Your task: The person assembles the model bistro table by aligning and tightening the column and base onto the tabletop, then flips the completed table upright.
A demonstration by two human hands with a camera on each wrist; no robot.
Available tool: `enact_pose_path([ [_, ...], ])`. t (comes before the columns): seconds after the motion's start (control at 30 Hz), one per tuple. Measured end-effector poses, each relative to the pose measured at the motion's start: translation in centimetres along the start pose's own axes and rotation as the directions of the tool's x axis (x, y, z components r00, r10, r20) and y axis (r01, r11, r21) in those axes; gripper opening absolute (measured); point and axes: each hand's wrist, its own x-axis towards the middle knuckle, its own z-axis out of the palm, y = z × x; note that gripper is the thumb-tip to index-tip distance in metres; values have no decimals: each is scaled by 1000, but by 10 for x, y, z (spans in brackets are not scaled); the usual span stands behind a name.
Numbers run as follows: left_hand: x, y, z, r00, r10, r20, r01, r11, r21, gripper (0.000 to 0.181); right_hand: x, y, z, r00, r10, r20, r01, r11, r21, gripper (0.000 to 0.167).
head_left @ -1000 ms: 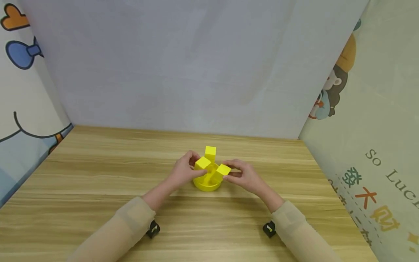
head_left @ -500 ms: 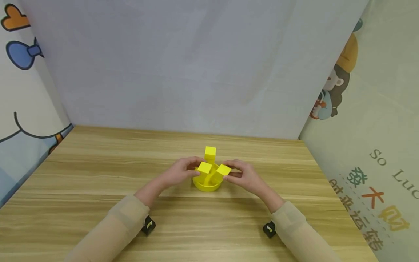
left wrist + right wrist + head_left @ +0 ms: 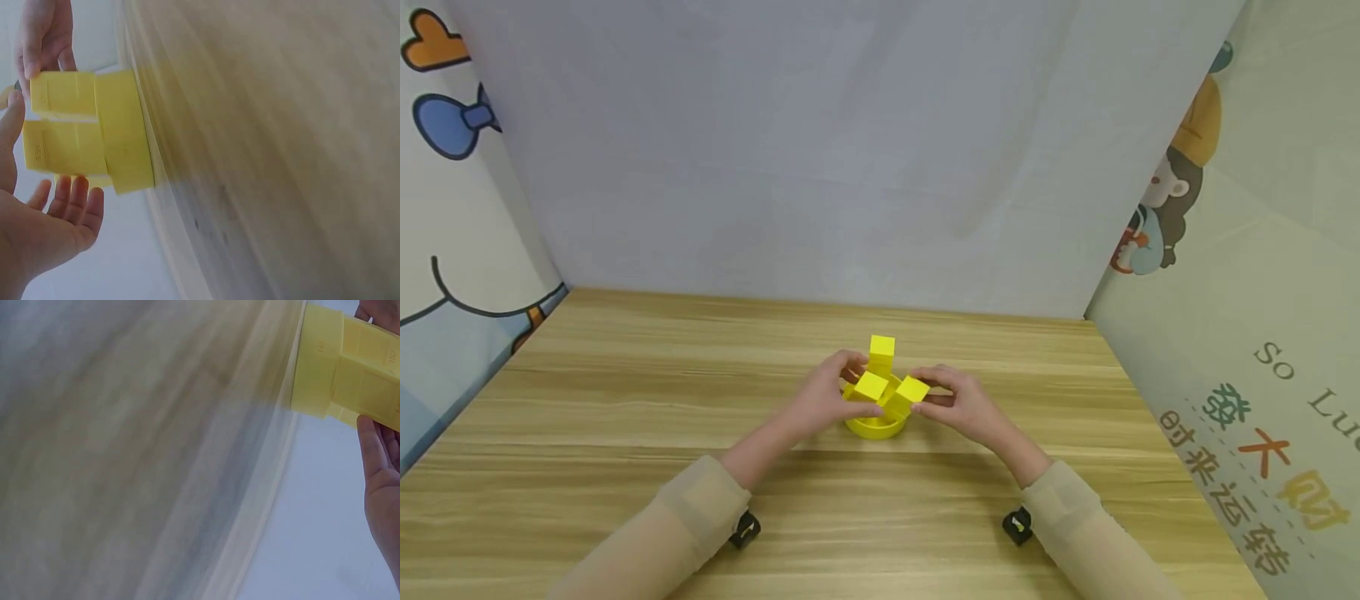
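A yellow round shallow base [image 3: 876, 431] sits mid-table with three square-topped yellow blocks standing on it. My left hand [image 3: 823, 396] spans the left block [image 3: 871, 385], thumb in front and fingers behind. In the left wrist view the left hand's fingers [image 3: 80, 203] are spread beside the block, and contact is hard to tell. My right hand [image 3: 966, 406] pinches the right block [image 3: 912, 389] between thumb and fingers. The back block [image 3: 882, 348] stands untouched. Small raised marks show on the yellow parts in both wrist views.
The wooden table [image 3: 880, 517] runs back to a pale cloth wall [image 3: 820, 167]. Printed sheets with cartoons and lettering hang at the left [image 3: 475, 208] and right [image 3: 1247, 275]. A black device [image 3: 745, 530] is worn at the left wrist, another [image 3: 1017, 525] at the right.
My left hand drew back leftward from its block, then came in around it again. The left block has turned and shifted slightly right and nearer. The right hand keeps its hold without moving.
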Motion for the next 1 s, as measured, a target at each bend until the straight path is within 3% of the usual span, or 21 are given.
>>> enact_pose_path([
  [0.2,-2,4,8,997,3,-82,-2,1000,5,65,4,18,0,1000,8,-4,-8,1000,5,44],
  [0.37,-2,3,6,996,9,-83,-8,1000,12,50,6,29,1,1000,0,-11,0,1000,8,44],
  [0.6,-3,-2,-8,999,52,-1,-52,998,42,40,5,31,0,1000,-25,-16,24,1000,-1,45],
  [0.77,-4,-6,-20,991,106,84,-112,991,76,40,6,32,1,1000,-26,-16,26,1000,0,46],
  [1.0,-5,-16,-37,950,226,217,-240,970,43,41,7,34,2,999,-25,-23,25,1000,0,45],
])
